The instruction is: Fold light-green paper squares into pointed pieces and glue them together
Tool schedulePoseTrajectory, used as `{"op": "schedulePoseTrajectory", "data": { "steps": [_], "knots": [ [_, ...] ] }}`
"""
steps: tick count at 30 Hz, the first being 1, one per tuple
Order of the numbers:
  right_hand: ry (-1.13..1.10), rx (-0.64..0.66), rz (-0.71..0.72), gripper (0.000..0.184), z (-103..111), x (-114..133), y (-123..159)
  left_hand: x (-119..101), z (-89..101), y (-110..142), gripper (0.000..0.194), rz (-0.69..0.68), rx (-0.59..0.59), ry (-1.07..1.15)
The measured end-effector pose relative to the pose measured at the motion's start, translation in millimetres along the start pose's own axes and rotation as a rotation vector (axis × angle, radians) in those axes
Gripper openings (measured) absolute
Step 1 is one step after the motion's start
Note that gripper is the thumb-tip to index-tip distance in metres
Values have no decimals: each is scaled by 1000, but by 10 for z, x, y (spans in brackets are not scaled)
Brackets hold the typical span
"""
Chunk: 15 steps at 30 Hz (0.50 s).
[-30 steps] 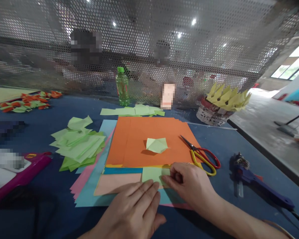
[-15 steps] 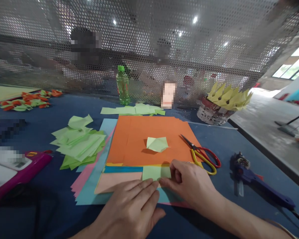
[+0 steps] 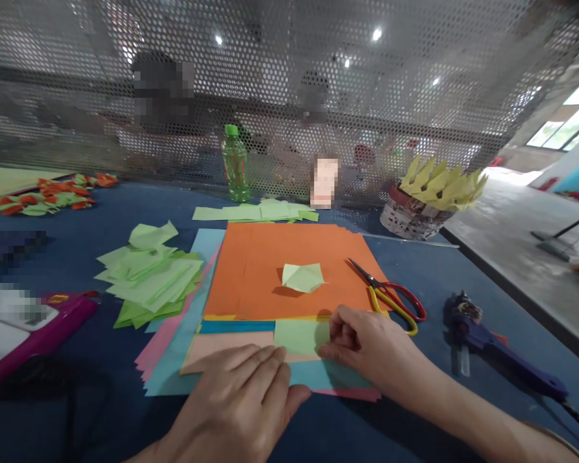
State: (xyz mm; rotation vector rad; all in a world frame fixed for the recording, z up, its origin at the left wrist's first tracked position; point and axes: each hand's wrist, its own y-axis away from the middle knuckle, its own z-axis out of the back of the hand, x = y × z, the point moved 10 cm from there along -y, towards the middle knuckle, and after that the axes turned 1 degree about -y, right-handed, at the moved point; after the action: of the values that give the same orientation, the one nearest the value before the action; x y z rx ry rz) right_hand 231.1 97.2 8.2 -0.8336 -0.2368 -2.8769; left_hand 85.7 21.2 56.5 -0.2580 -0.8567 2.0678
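A small light green paper piece (image 3: 300, 337) lies flat across the front edges of the stacked coloured sheets. My right hand (image 3: 367, 337) is closed in a pinch at its right edge; the fingertips partly cover that edge. Palm down, my left hand (image 3: 244, 392) rests with stretched fingers on the sheets, its fingertips by the piece's lower left corner. Just beyond, a creased light green paper piece (image 3: 302, 278) sits on the orange paper (image 3: 260, 257). Scissors with red and yellow handles (image 3: 390, 299) lie on the right side of the orange paper, near my right hand.
Left of the sheets is a pile of green paper pieces (image 3: 149, 273). Green strips (image 3: 260, 211) and a green bottle (image 3: 235, 164) are behind. To the right are a blue glue gun (image 3: 506, 357) and a basket with yellow paper points (image 3: 415, 209). A perforated screen (image 3: 270, 77) stands at the back.
My left hand has shifted slightly left and toward me, uncovering more of the green piece's lower edge. My right hand stays at its right edge, moved slightly right.
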Motion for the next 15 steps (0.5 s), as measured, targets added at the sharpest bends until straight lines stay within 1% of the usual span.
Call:
{"op": "schedulePoseTrajectory", "data": {
  "steps": [3, 7, 12, 15],
  "knots": [
    [-25, 18, 9, 14, 2, -10, 8, 10, -17, 6, 27, 13, 21, -58],
    [-57, 32, 51, 9, 24, 7, 26, -7, -28, 5, 24, -6, 59, -103],
    [-77, 58, 73, 8, 54, 9, 24, -23, -27, 9, 25, -22, 59, -101],
    [-101, 67, 86, 10, 54, 14, 16, 2, -38, 11, 26, -8, 55, -80]
  ]
}}
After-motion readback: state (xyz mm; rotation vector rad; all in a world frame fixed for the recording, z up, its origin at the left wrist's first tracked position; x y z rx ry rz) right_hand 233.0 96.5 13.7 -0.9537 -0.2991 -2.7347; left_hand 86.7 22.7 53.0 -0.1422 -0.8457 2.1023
